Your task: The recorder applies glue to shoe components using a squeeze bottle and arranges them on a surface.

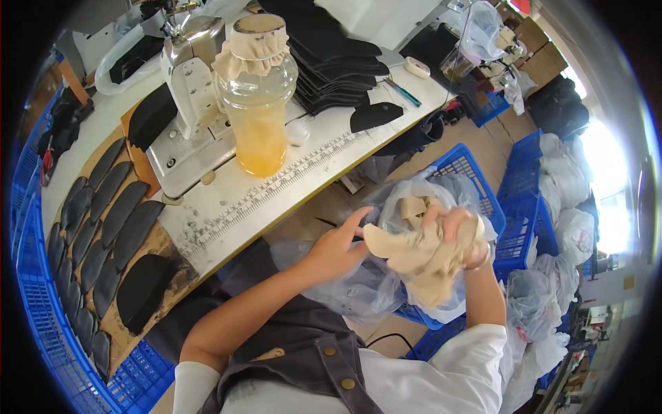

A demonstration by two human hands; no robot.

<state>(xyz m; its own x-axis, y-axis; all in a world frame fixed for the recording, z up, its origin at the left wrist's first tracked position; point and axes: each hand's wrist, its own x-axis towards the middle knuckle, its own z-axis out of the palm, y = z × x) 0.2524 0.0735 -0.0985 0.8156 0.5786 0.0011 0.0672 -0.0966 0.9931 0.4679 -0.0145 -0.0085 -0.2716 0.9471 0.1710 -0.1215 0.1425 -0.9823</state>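
Note:
My right hand (452, 231) grips a loose bundle of beige fabric pieces (424, 265), slightly blurred by motion, above a bag-lined blue basket. My left hand (339, 248) is just left of the bundle, its thumb and fingers apart. The fingertips lie close to the bundle's left tip; whether they touch it I cannot tell. A clear plastic bag (396, 207) lines the blue basket (465, 169), and another beige piece (414, 207) shows inside it.
On the white sewing table (227, 238) stand a sewing machine (189, 103) and a cloth-covered jar of yellow liquid (258, 131). Black cut pieces (331, 62) are stacked behind, and others (131, 234) lie at left. Blue crates with bagged goods (545, 276) line the right.

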